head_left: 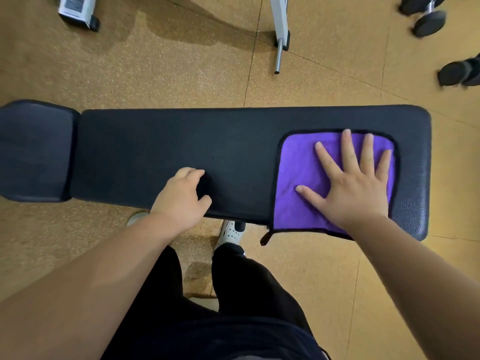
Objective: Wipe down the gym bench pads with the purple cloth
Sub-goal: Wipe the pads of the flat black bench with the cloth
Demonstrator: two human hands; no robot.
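Recorded purple cloth [298,178] spread flat on right end of long black table pad [155,152], near edge hanging just over pad's near side, black loop tag [265,239] dangling at near-left corner. Noted right grip [355,188] released, fingers straight and splayed, palm pressed flat on cloth. Noted left grip [179,196] resting on near edge of same pad around mid-length, well left of cloth, fingers loosely curled, grasping nothing. Logged shorter pad [33,152] just beside long pad's left end. Saw dumbbells [428,22] on tan floor [181,81], far right.
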